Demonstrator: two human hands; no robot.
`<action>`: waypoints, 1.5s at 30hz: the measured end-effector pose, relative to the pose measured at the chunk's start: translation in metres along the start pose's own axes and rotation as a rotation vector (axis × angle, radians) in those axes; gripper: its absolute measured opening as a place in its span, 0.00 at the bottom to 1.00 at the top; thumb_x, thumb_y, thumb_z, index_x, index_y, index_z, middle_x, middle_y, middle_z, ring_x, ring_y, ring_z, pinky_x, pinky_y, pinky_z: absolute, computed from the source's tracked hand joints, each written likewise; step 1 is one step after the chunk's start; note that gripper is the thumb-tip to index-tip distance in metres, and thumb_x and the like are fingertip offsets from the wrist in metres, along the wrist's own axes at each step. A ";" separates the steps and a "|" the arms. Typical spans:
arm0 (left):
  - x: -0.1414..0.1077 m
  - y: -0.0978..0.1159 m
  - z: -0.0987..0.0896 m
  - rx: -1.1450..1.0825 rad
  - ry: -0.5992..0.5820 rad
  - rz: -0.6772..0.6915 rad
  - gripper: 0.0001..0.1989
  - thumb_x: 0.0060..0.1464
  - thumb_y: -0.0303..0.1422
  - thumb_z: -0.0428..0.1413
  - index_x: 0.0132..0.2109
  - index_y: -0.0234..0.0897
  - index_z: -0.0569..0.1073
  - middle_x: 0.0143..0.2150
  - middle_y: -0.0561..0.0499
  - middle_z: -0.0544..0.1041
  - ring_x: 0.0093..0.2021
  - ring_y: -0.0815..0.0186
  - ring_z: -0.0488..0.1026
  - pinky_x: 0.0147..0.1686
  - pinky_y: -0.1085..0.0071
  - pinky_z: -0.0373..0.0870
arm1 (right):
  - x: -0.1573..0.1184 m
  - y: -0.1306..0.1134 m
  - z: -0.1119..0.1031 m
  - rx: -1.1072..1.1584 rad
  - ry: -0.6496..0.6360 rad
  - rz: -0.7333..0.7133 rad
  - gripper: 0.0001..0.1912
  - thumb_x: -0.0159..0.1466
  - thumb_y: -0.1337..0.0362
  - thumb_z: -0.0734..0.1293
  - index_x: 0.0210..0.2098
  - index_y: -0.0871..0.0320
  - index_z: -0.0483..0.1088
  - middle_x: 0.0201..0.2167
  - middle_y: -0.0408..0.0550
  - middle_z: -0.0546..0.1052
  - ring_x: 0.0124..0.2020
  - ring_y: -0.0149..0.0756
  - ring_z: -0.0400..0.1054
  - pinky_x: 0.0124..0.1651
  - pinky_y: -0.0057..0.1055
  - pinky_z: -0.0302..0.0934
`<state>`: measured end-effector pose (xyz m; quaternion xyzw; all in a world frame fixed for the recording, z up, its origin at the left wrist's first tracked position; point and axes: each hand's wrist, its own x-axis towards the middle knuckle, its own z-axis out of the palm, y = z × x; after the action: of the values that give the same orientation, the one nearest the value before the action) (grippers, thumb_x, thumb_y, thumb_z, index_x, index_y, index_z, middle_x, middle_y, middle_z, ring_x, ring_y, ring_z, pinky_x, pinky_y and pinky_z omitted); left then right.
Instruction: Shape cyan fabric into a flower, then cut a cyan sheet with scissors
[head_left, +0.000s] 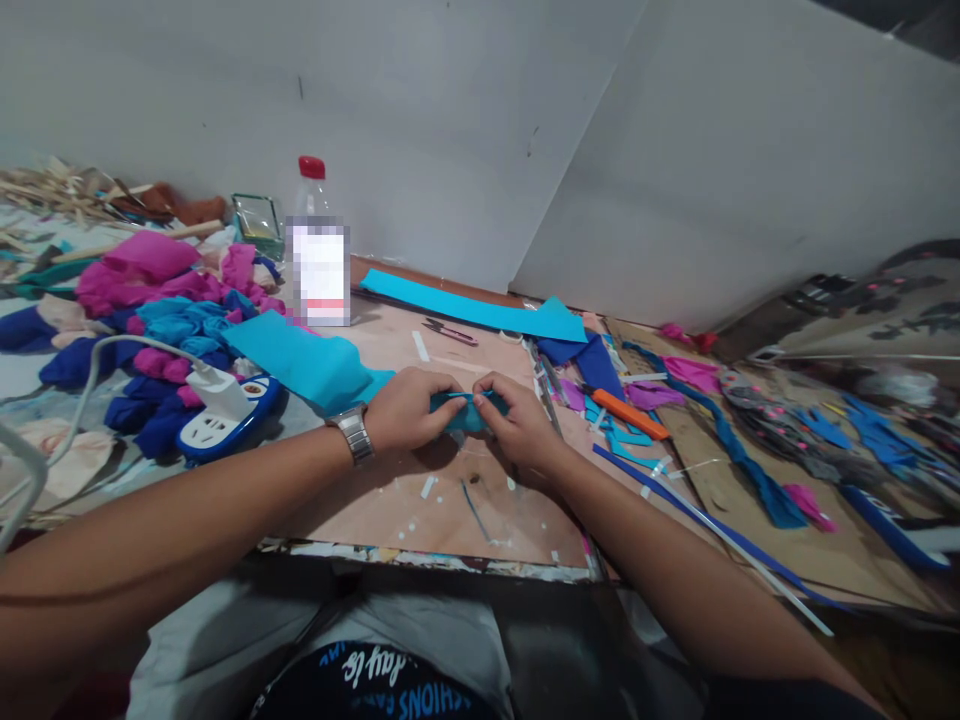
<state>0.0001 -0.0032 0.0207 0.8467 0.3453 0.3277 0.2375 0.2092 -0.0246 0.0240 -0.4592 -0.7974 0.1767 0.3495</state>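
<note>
My left hand (411,412), with a metal watch (355,436) on its wrist, and my right hand (519,426) meet over the board. Between the thumbs and fingertips of both, the end of a turquoise crepe paper strip (306,362) is pinched. From behind my left hand the strip trails away to the left across the board. Small dark thread snips (450,333) lie beyond my hands. Another turquoise strip (465,305) stretches along the back edge. The fingers curled underneath are partly hidden.
A red-capped bottle (319,260) stands at the back. Bunched pink and blue paper flowers (161,300) and a power strip (225,418) with a charger are on the left. An orange utility knife (630,414), paper scraps and a white stick (742,545) lie on the right.
</note>
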 end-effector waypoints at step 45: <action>0.002 0.003 -0.006 -0.141 0.047 0.000 0.08 0.61 0.37 0.59 0.40 0.39 0.81 0.39 0.52 0.84 0.40 0.63 0.79 0.42 0.69 0.70 | -0.001 -0.003 -0.002 -0.081 0.178 -0.214 0.03 0.65 0.64 0.71 0.34 0.54 0.76 0.32 0.47 0.81 0.36 0.39 0.75 0.42 0.37 0.68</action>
<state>-0.0020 -0.0030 0.0274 0.8200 0.3266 0.3712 0.2885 0.2094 -0.0272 0.0269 -0.3990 -0.8142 0.0648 0.4167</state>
